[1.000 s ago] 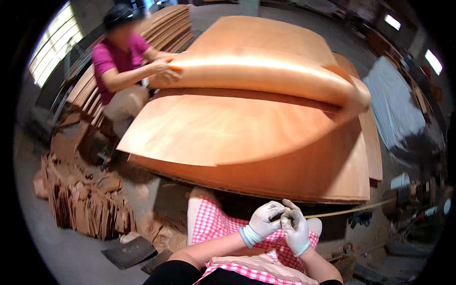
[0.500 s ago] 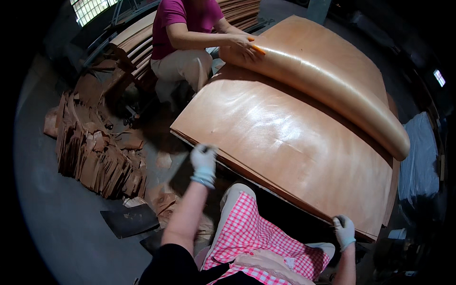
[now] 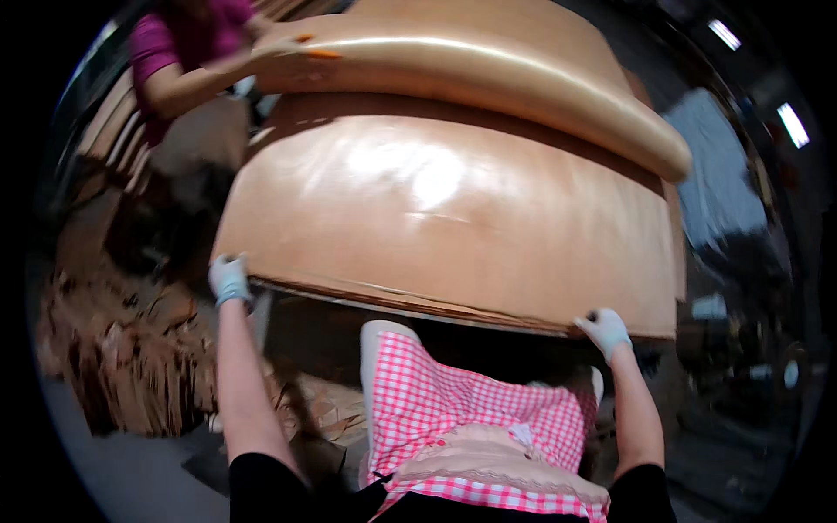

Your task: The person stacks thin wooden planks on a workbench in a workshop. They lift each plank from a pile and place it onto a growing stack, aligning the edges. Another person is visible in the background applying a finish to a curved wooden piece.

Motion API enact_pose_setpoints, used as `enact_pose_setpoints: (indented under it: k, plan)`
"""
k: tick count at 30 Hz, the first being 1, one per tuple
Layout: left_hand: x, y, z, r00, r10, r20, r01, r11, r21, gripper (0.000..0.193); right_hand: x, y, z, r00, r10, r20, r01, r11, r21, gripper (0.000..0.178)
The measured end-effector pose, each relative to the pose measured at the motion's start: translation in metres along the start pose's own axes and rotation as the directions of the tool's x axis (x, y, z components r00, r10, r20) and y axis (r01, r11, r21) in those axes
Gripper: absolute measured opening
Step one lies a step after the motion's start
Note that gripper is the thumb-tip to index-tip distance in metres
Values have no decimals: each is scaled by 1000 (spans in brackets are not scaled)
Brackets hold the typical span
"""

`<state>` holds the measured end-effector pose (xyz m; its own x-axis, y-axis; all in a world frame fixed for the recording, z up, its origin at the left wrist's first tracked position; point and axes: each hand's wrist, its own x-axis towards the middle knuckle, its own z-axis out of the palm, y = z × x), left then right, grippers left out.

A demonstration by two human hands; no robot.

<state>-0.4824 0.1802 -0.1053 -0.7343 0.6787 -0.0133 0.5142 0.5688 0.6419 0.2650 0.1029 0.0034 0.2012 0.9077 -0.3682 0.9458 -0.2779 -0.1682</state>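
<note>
A wide stack of thin tan wood veneer sheets (image 3: 488,240) lies in front of me, its top glossy under the light. My left hand (image 3: 228,279), in a white glove, is closed on the near left corner of the veneer. At the near edge toward the right, my gloved right hand (image 3: 605,333) pinches the rim of the veneer between thumb and fingers. Beyond, a veneer sheet curled back into a long roll (image 3: 497,83) lies across the stack. A co-worker's hand (image 3: 305,57) with orange fingertips rests on the left end of that roll.
The co-worker (image 3: 187,74), in a purple shirt, is at the far left. Torn veneer scraps (image 3: 144,375) stand in a heap on the left floor. Pale plastic sheeting (image 3: 711,170) covers something at the right. My pink checked apron (image 3: 462,383) is close below the stack's edge.
My left hand has moved left along the near edge to the corner and closed there. My right hand stays at the near edge. The view has turned, shifting the scene left.
</note>
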Motion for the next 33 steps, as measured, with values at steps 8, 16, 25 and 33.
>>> enact_pose_setpoints:
  k: [8,16,25,33]
  plan:
    - [-96,131,-13,963,160,-216,-63,915,399,63,24,1,8,971,108,215,-125,990,65,47]
    - [-400,282,151,480,725,494,-837,548,9,92,20,-1,6,967,42,250,-52,998,36,50]
    - [-425,292,172,494,634,595,-821,566,78,112,18,175,-31,987,41,157,-79,967,244,33]
    - [-422,291,165,508,610,608,-818,563,119,112,13,359,-91,905,422,58,-424,905,23,28]
